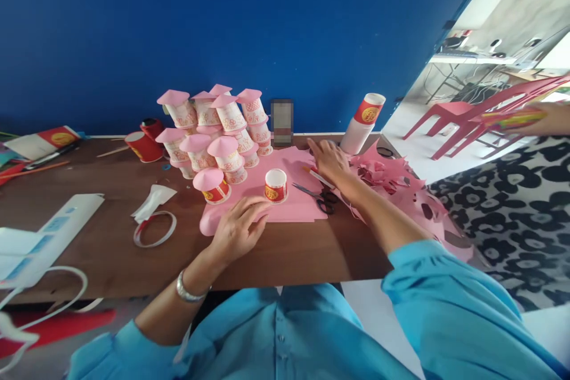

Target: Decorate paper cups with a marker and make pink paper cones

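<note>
My left hand (pixel 240 227) rests at the front edge of the pink paper sheets (pixel 294 211), fingers apart and holding nothing, just left of a small red and white paper cup (pixel 276 186). Farther back, my right hand (pixel 328 157) reaches over the right side of the sheets, its fingers spread beside a pencil-like stick (pixel 321 177). Black-handled scissors (pixel 324 199) lie between the cup and my right forearm. A red cup with a pink cone on top (pixel 216 189) stands left of the small cup, before stacked cups with pink cone tops (pixel 227 157).
Pink paper scraps (pixel 418 205) heap at the right. A tall cup stack (pixel 363 124) stands by the blue wall. Left are a tape-like ring (pixel 155 230), a red cup (pixel 145 147) and a white power strip (pixel 57 237). Another person's arm (pixel 543 119) shows at right.
</note>
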`<state>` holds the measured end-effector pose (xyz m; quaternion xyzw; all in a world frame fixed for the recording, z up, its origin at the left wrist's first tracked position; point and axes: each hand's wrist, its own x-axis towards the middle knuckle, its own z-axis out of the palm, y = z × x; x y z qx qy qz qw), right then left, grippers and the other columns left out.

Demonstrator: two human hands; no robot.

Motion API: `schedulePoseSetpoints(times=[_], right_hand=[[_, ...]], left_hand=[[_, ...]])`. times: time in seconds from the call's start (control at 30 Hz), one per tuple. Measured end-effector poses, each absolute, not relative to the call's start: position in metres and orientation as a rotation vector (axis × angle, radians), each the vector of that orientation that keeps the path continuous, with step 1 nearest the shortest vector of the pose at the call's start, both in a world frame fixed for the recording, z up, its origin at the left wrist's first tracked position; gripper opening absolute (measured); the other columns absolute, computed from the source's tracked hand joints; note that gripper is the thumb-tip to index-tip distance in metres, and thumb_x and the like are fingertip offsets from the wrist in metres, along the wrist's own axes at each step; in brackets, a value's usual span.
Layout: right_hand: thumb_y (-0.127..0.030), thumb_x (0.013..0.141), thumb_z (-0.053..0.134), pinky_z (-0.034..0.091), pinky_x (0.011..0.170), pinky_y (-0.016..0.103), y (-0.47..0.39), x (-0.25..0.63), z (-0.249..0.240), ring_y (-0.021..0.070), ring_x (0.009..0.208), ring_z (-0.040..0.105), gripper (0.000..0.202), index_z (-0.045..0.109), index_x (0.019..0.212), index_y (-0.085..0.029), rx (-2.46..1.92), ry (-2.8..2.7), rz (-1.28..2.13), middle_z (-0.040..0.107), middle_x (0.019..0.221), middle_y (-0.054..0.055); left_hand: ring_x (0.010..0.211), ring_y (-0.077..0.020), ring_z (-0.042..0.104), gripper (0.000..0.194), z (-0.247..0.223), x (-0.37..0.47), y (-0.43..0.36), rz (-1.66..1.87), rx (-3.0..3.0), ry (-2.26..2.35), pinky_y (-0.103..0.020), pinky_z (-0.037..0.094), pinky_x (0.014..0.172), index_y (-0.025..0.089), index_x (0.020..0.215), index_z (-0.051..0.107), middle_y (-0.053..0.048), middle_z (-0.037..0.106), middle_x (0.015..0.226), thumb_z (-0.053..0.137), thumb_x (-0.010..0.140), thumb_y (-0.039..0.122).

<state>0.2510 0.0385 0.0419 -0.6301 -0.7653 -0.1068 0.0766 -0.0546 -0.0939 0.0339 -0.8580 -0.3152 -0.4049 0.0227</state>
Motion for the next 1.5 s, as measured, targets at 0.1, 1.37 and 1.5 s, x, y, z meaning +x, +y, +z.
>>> schedulePoseSetpoints(times=[0.1,1.37,1.5], right_hand=[[-0.008,0.101,0.037,0.044,0.102,0.042,0.072,0.224,0.058,0.0319,0.128,0.056,0.071,0.028,0.17,-0.025,-1.864,-2.426,-0.365,0.059,0.142,0.019],[-0.027,0.106,0.041,0.051,0.081,0.036,-0.013,0.302,0.021,0.03,0.111,0.064,0.038,0.075,0.123,-0.02,-1.946,-1.931,-0.317,0.072,0.116,0.014],[-0.028,0.103,0.047,0.053,0.083,0.036,-0.013,0.304,0.013,0.0295,0.114,0.064,0.036,0.073,0.128,-0.021,-1.91,-1.921,-0.293,0.071,0.122,0.014]], left_hand=[[0.097,-0.0188,0.076,0.021,0.027,-0.059,-0.088,-1.357,-2.646,-0.96,-0.03,0.064,0.085,0.02,0.114,0.069,-0.007,0.077,0.104,0.062,0.098,0.008],[0.104,-0.0189,0.076,0.023,0.035,-0.039,-0.116,-1.3,-2.992,-0.937,-0.032,0.066,0.089,0.022,0.124,0.07,-0.008,0.076,0.113,0.062,0.103,0.017],[0.127,-0.0245,0.071,0.032,0.082,-0.022,-0.13,-1.44,-3.243,-1.047,-0.04,0.065,0.102,0.024,0.137,0.066,-0.013,0.073,0.133,0.05,0.111,0.034]])
